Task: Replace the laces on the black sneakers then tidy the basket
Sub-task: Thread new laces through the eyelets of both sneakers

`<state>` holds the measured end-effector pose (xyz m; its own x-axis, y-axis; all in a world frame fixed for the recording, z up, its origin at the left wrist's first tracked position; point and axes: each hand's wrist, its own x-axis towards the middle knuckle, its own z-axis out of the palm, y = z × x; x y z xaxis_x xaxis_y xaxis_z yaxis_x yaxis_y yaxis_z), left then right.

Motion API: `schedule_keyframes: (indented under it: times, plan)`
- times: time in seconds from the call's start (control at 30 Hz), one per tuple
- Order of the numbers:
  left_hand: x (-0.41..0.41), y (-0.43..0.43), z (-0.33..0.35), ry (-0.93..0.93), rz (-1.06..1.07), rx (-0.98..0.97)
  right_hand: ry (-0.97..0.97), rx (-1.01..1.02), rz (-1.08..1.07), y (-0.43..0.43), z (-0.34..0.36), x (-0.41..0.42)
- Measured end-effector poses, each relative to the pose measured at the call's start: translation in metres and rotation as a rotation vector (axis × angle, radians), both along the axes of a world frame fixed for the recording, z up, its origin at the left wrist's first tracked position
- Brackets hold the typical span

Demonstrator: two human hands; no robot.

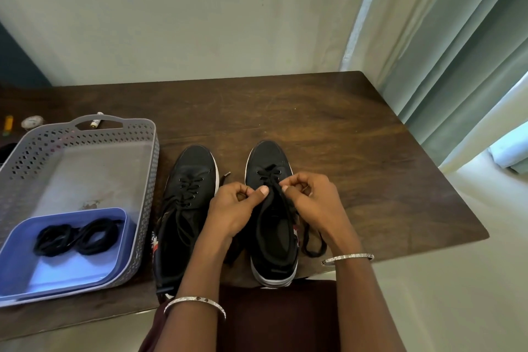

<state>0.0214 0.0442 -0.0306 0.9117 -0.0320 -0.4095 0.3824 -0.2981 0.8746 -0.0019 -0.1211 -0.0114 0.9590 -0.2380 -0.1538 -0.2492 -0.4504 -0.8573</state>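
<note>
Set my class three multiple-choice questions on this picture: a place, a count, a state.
1. Where do the coiled laces lie? A on the table; B in the blue tray inside the grey basket; C inside a sneaker.
2. How many sneakers stand on the table? A three; B one; C two.
3. What do the left hand and right hand do? A pinch the lace of the right sneaker; B lie flat; C lift the basket.
Key: 1 B, the coils sit in the tray; 2 C, a pair stands there; 3 A, both grip that lace.
</note>
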Motion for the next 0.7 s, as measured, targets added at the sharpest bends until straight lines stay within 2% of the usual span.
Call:
schedule_keyframes:
  times: [0.2, 0.43, 0.7]
  plan:
    - [0.001, -0.002, 0.006, -0.007, 0.012, -0.008, -0.007, -0.205, 0.085, -0.003, -0.005, -0.001]
    - [0.002, 0.002, 0.013, 0.097, -0.011, -0.104, 0.025, -0.164, -0.011, 0.000, -0.010, 0.001]
    - [0.003, 0.005, 0.012, 0.085, -0.005, -0.176, 0.050, -0.137, -0.028, 0.003, -0.007, 0.000]
